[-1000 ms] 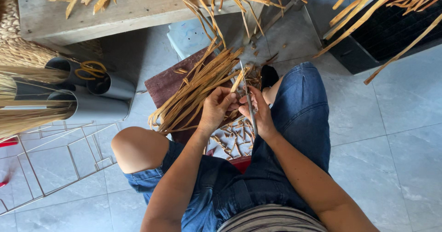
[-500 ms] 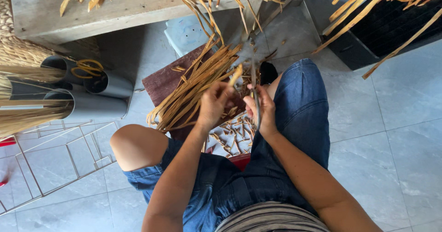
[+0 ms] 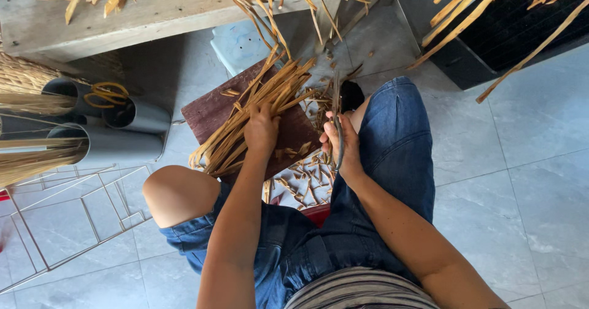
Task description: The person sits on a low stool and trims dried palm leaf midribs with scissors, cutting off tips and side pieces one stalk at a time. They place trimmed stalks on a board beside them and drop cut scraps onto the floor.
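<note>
Many strips under left fingers (bunched).

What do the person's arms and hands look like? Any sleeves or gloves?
Both arms are bare, with no sleeves showing. The left hand and right hand wear no gloves, and I see no rings or watch. Lower down are denim shorts and a striped top.

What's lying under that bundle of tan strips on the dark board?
Under the bundle of strips, gripped by the left hand, lies a dark reddish board. Cut scraps litter the floor below. What supports the board is covered.
</note>
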Tool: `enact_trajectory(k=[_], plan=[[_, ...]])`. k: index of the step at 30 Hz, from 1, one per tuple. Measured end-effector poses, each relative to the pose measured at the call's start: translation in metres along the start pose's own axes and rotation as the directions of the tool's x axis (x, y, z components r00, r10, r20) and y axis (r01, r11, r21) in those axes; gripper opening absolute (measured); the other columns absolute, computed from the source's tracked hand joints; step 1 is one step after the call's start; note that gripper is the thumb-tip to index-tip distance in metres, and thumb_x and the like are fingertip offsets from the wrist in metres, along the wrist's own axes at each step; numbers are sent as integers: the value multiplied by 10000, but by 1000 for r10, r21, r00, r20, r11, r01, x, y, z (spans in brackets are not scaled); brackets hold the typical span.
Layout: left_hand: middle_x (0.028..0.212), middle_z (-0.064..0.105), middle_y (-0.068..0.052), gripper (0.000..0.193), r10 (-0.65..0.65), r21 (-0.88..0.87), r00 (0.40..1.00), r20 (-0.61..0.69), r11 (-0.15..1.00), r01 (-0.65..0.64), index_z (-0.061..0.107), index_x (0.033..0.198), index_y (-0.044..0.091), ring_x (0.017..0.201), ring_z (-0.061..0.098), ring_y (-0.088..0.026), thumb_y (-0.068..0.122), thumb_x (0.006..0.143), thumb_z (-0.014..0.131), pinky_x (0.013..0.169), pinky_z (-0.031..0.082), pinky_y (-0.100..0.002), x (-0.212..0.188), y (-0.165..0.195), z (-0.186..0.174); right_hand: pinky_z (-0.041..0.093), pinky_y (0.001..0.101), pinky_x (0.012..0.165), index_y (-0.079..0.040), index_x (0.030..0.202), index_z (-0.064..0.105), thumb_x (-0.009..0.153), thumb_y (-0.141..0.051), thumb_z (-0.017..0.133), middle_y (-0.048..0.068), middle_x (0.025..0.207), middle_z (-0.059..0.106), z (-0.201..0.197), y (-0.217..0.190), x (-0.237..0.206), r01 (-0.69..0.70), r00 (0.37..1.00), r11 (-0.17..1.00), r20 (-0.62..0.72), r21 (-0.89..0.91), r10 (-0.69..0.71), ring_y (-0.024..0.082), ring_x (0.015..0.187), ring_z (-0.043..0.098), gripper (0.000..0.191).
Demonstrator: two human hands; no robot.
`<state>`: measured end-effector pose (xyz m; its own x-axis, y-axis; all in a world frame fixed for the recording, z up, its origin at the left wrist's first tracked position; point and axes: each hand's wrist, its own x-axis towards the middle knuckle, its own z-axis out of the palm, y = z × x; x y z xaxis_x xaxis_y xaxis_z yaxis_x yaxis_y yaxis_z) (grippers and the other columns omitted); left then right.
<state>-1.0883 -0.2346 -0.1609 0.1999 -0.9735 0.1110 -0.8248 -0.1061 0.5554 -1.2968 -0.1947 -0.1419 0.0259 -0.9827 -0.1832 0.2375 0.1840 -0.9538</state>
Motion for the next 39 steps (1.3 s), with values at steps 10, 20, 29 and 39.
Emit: enact_trajectory(k=[10, 20, 29, 39], plan=[[874, 767, -99, 122, -16, -569, 998, 63, 821, 49, 709, 983, 29, 805, 736, -206, 142, 943, 735, 734, 572, -362, 11, -7, -14, 504, 227, 652, -70, 1365, 539, 1009, -303, 649, 15, 893, 599, 0, 7, 0, 63, 998, 997, 13, -45, -62, 78, 771, 592, 439], [852, 746, -38, 139, 169, -730, 932, 320, 671, 129, 663, 1091, 25, 795, 695, -83, 124, 992, 665, 710, 558, -240, -16, 9, -49, 510, 226, 698, -63, 1426, 533, 981, -222, 723, -7, 961, 591, -1, 9, -7, 213, 971, 966, 143, -146, -193, 74, 813, 583, 510], [851, 763, -37, 184, 39, -636, 955, 293, 754, 164, 729, 1026, 57, 805, 720, -105, 207, 927, 766, 727, 592, -277, -23, 26, -43, 535, 221, 739, -60, 1455, 505, 980, -187, 731, 11, 933, 627, 1, 0, -10, 328, 941, 898, 179, -294, -286, 76, 835, 635, 541], [798, 756, -34, 166, 109, -604, 932, 345, 786, 131, 714, 1000, 47, 761, 725, -86, 195, 935, 751, 680, 582, -268, -29, 40, -47, 447, 195, 662, -48, 1450, 522, 994, -116, 733, -3, 929, 586, 0, 14, -7, 254, 963, 960, 124, -120, -240, 36, 776, 542, 507]])
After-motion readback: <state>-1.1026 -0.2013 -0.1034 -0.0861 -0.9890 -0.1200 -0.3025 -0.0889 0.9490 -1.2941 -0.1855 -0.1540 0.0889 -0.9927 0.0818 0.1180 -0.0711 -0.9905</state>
